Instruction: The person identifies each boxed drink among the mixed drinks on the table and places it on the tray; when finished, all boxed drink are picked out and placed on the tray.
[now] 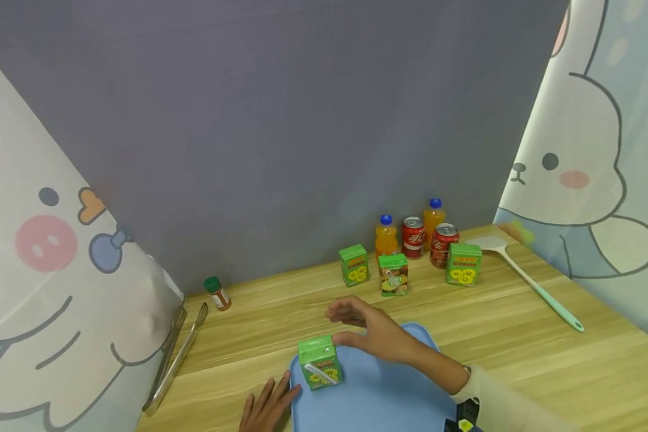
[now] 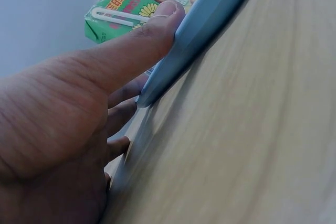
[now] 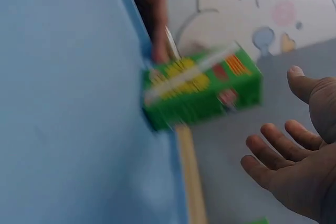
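Observation:
A green drink carton with yellow flowers and a white straw on its side stands at the far left corner of the blue tray. My right hand hovers just beyond and to the right of it, thumb and fingers spread apart with nothing between them. In the right wrist view that hand is apart from the carton. My left hand lies at the tray's left edge, fingers stretched out; in the left wrist view its thumb rests against the tray rim.
Behind the tray stand more green cartons, a brown-and-green carton, orange juice bottles and red cans. A spatula lies at right. Metal tongs and a green-capped spice jar are at left.

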The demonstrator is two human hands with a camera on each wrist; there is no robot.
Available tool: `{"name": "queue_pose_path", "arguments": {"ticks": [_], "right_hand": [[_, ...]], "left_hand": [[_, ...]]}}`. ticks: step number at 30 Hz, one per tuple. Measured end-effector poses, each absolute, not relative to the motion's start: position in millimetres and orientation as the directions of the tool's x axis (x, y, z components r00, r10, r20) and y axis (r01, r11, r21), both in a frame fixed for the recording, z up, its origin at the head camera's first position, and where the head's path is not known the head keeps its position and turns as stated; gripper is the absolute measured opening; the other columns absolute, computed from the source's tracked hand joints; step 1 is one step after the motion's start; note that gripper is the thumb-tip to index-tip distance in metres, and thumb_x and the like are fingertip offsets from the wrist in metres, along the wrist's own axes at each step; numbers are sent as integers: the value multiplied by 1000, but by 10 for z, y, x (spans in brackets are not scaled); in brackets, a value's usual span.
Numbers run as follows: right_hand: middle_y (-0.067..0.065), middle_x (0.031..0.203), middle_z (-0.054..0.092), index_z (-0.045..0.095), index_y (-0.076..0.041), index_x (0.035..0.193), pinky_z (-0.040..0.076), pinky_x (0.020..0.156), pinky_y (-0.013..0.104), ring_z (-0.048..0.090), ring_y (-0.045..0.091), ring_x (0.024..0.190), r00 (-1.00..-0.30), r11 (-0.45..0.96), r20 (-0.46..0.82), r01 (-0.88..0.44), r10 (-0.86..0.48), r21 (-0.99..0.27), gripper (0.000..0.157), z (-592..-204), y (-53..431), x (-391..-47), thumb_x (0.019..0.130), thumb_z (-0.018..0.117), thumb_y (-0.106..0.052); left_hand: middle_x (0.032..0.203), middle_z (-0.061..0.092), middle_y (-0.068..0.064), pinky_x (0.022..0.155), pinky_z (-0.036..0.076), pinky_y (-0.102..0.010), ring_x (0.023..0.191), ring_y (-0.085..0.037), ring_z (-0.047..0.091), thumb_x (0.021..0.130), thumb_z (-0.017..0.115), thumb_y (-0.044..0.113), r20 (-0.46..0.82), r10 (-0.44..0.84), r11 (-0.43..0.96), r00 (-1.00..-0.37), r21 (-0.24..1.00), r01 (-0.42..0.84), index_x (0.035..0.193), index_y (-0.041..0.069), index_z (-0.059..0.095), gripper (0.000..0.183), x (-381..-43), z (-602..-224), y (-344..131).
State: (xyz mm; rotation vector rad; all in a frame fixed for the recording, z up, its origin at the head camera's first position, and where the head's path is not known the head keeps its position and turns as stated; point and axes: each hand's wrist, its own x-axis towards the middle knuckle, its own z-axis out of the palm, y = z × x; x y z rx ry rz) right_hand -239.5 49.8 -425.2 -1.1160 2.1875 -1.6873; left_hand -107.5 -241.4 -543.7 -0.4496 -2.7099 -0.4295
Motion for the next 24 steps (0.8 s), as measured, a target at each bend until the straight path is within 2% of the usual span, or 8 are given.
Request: {"name": "queue_pose_path", "arguments": {"ticks": [1, 7, 13, 17, 20, 24], "right_hand": [[3, 135, 60, 51, -13, 139, 41, 109, 45, 56, 22, 128, -714, 85, 321, -469, -622, -879, 51, -4224, 548, -2451, 95, 72, -27], [2, 133, 61, 56, -11, 136, 41, 110, 46, 55, 24, 130, -780, 157, 369, -504, -506, -849, 46, -4061, 928, -2814, 96, 71, -27], [11, 138, 58, 56, -10, 137, 39, 110, 50, 52, 29, 133, -827, 214, 371, -489, -422, -846, 44, -3952, 1398, -3091, 98, 69, -26], [10, 137, 58, 54, -7, 139, 46, 106, 36, 52, 30, 131, -841, 228, 382, -486, -382, -843, 42, -3888, 1760, -3239, 100, 65, -22], [12, 136, 58, 53, -3, 139, 51, 94, 22, 57, 21, 124, -864, 237, 382, -467, -329, -852, 43, -3852, 2025, -3324, 101, 63, -20], [16, 139, 57, 51, -2, 141, 51, 89, 17, 59, 12, 120, -896, 281, 363, -429, -257, -859, 47, -3797, 2330, -3387, 101, 64, -23]], "left_hand": [[160, 17, 31, 109, -21, -17, 141, 17, -10, 78, 71, 70, 410, 255, 905, -876, 217, 365, 142, 36, 54, 75, -1078, -5452, -2416], [161, 20, 28, 111, -19, -18, 144, 15, -7, 77, 71, 71, 456, 266, 906, -849, 183, 383, 141, 35, 55, 75, -1092, -5469, -2414], [160, 28, 22, 112, -18, -17, 144, 14, -5, 78, 70, 71, 458, 262, 904, -849, 192, 383, 141, 35, 55, 75, -1087, -5470, -2418], [160, 32, 20, 113, -18, -18, 145, 13, -4, 77, 70, 72, 459, 261, 906, -849, 186, 379, 142, 36, 54, 76, -1087, -5484, -2422], [161, 28, 22, 112, -19, -18, 145, 13, -5, 77, 71, 71, 443, 260, 907, -858, 194, 374, 143, 37, 53, 76, -1085, -5472, -2419], [161, 21, 28, 109, -20, -16, 142, 17, -9, 77, 73, 69, 397, 246, 908, -884, 224, 354, 144, 38, 52, 77, -1071, -5437, -2409]]}}
